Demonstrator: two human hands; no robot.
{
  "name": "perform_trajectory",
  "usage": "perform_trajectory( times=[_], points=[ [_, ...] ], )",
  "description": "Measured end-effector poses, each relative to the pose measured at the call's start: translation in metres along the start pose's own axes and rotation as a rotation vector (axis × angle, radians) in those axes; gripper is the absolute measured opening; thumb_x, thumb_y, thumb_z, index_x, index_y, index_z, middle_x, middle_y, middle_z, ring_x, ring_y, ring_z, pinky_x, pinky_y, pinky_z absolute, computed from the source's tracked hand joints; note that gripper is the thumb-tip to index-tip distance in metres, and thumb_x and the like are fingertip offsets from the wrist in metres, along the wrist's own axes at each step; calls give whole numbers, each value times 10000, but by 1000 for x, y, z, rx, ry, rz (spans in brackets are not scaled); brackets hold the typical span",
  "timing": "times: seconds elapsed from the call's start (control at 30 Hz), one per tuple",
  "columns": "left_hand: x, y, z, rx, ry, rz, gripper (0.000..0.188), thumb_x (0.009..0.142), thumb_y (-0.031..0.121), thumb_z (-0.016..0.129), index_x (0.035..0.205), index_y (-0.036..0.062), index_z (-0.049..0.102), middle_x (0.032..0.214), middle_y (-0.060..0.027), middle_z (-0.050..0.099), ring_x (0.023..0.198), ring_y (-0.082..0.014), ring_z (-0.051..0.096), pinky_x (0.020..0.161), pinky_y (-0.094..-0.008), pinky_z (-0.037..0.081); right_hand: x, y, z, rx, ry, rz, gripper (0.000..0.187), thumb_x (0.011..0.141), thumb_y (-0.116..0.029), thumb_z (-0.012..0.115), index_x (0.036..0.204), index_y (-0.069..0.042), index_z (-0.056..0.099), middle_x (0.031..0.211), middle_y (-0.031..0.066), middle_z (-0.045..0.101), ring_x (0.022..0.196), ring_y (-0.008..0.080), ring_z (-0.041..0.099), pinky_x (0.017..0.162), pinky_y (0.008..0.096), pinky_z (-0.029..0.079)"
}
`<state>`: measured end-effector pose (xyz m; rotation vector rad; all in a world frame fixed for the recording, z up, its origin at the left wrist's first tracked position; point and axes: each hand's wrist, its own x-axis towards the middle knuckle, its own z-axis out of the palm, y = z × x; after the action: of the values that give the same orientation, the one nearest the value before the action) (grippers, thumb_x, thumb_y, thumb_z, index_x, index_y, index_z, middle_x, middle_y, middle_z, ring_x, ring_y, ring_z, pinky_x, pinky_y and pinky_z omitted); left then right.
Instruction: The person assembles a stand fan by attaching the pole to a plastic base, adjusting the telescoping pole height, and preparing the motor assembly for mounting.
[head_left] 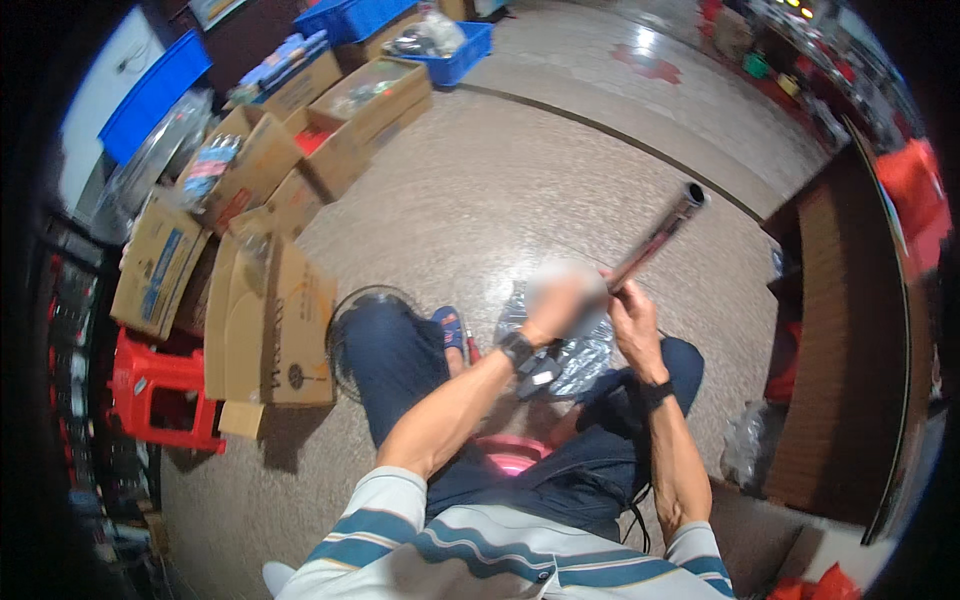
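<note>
Metal tube [655,243] is held just right of centre, slanted toward the upper right, open end raised. Its lower part is clasped by the fingers of the right hand [634,320]; the left hand [558,306] is placed near the lower end, its grip blurred, so whether apart or clamped cannot be told. Judged best: tube kept steady by the right hand, raised end not allowed to swing, lower end kept above the grey plastic bag [588,352]. Counted: one tube, one bag, one red stool [128,375] at left, three blue crates [470,58] seen upper left.
</note>
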<state>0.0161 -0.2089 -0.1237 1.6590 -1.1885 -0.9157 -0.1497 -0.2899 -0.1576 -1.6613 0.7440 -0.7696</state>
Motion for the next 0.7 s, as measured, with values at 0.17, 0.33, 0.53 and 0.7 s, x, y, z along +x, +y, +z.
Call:
perform_trajectory(
  times=[0.17,0.33,0.53,0.7],
  points=[
    [9,-40,6,213,85,297,274,941,282,640,1071,61,736,887,-148,653,819,-306,648,734,-455,513,-2,-3,3,9,-30,37,348,1082,-32,563,1418,23,632,1293,80,702,1147,167,671,1001,318,552],
    [3,-51,1,52,183,450,726,1117,612,359,1027,-2,736,648,-183,491,624,-280,520,647,-476,452,-3,-4,5,33,-32,32,358,1080,-50,621,1424,49,627,1236,67,699,1135,149,652,1006,295,528],
    [-14,-23,-12,-48,168,470,699,1113,563,427,838,-38,656,622,-153,531,600,-226,545,597,-437,465,-4,-5,5,83,-40,36,377,1087,-74,640,1438,60,608,1302,79,675,1176,140,629,1038,297,514],
    [-12,-19,-7,-274,150,331,772,1056,609,465,762,-79,655,601,-147,598,617,-232,640,592,-413,495,-3,-2,7,68,-2,4,370,1088,-88,645,1422,71,611,1298,86,678,1156,147,637,1026,305,520]
  ],
)
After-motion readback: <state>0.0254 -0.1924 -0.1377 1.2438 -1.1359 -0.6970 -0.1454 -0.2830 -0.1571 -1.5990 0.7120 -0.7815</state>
